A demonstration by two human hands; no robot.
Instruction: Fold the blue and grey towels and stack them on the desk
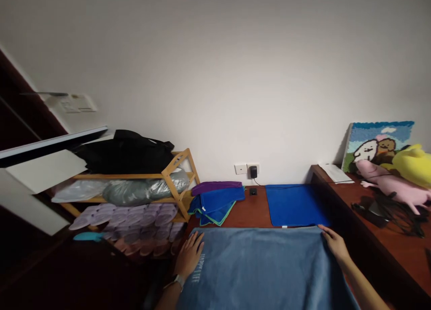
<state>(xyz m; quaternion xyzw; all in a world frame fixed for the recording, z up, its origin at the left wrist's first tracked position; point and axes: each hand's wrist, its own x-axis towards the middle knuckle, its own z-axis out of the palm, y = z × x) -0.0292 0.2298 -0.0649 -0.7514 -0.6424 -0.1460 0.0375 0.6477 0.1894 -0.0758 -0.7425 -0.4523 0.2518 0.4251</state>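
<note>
A grey-blue towel (259,265) with white lettering along its left side lies spread over the wooden tabletop. Flat on its upper left corner rests my left hand (190,255), fingers stretched out; a watch is on that wrist. My right hand (333,242) pinches the towel's upper right corner between thumb and fingers. Just beyond the towel's far edge, a bright blue cloth (292,204) lies flat. To its left is a loose pile of folded blue cloths (215,204) with green edging, and a purple cloth (215,187) lies behind them.
A wooden rack (178,184) at left holds a black bag (131,152), plastic-wrapped items and several slippers (134,215). A black adapter (253,171) is plugged into the wall. On the raised right surface are a pink plush toy (393,184), a yellow plush (414,164), cables and a picture (377,141).
</note>
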